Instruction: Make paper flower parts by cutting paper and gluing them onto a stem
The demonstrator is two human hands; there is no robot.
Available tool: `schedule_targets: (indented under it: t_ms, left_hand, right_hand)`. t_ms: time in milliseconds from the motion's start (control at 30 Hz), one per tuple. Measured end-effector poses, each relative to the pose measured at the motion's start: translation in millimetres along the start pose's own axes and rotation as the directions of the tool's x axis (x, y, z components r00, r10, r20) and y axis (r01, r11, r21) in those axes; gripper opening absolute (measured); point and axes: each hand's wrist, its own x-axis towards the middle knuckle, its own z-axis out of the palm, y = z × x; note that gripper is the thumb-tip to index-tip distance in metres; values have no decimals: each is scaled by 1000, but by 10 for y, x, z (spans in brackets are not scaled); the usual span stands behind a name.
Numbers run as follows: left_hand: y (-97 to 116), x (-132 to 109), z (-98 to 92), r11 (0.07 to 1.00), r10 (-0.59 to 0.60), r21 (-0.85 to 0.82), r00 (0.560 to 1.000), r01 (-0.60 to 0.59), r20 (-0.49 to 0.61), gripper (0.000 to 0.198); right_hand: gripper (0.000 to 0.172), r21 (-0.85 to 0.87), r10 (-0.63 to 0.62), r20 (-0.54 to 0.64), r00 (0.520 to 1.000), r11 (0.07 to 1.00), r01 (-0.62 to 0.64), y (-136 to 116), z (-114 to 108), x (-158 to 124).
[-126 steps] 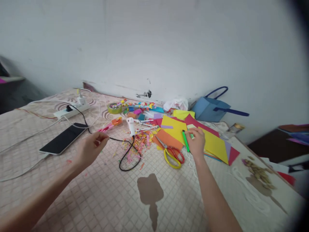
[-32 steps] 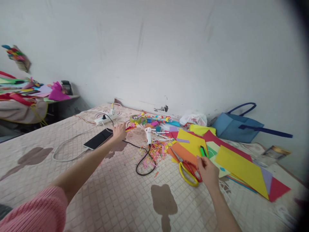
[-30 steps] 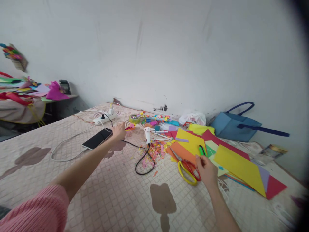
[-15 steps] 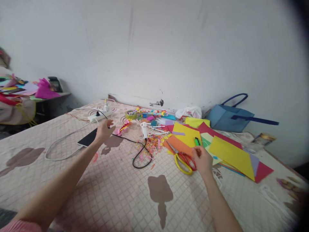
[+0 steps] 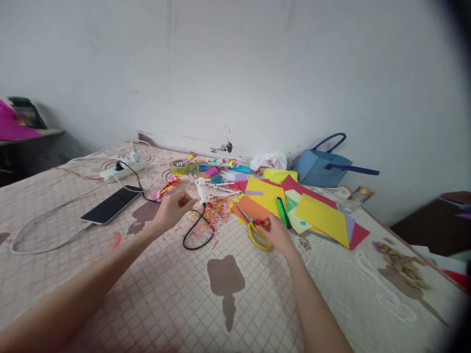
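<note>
My right hand (image 5: 278, 233) has its fingers closed around the red handle of a pair of scissors (image 5: 259, 239) with one red and one yellow handle. The scissors lie with their blades pointing away over orange paper. Left of a white hot glue gun (image 5: 202, 191), my left hand (image 5: 173, 211) is held with thumb and fingers pinched together; whatever may be between the fingertips is too small to make out. A green box cutter (image 5: 283, 212) rests on the papers just beyond my right hand. Many small paper scraps (image 5: 215, 214) lie between the hands.
Coloured paper sheets (image 5: 322, 218) are stacked at right, with a blue bag (image 5: 319, 168) behind. A phone (image 5: 112, 205) on a white cable and a power strip (image 5: 121, 169) lie at left. Green tape (image 5: 179, 166) sits at the back. The glue gun's black cord (image 5: 184, 240) loops forward.
My left hand has moved right, from over the phone towards the glue gun, and its fingers have drawn together. My right hand has come onto the scissors' red handle. The view has turned right.
</note>
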Motion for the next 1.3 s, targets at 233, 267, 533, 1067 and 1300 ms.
schedule_targets:
  t_ms: [233, 267, 533, 1067, 1300]
  left_hand:
    - [165, -253, 289, 1000, 11, 3, 982, -11, 186, 32]
    - [146, -289, 317, 1000, 20, -11, 980, -18, 197, 33]
    - [16, -422, 385, 990, 135, -52, 974, -128, 179, 33]
    - [98, -563, 397, 952, 306, -95, 926, -292, 219, 26]
    - [145, -616, 388, 918, 397, -120, 890, -379, 225, 24]
  right_hand:
    - [27, -88, 31, 49, 998, 996, -26, -11, 123, -68]
    - [28, -89, 30, 53, 998, 996, -26, -16, 126, -72]
    - [17, -27, 23, 10, 1000, 999, -23, 12, 55, -34]
    - [12, -72, -56, -196, 979, 997, 42, -93, 63, 22]
    - [17, -67, -226, 12, 974, 972, 227, -545, 322, -53]
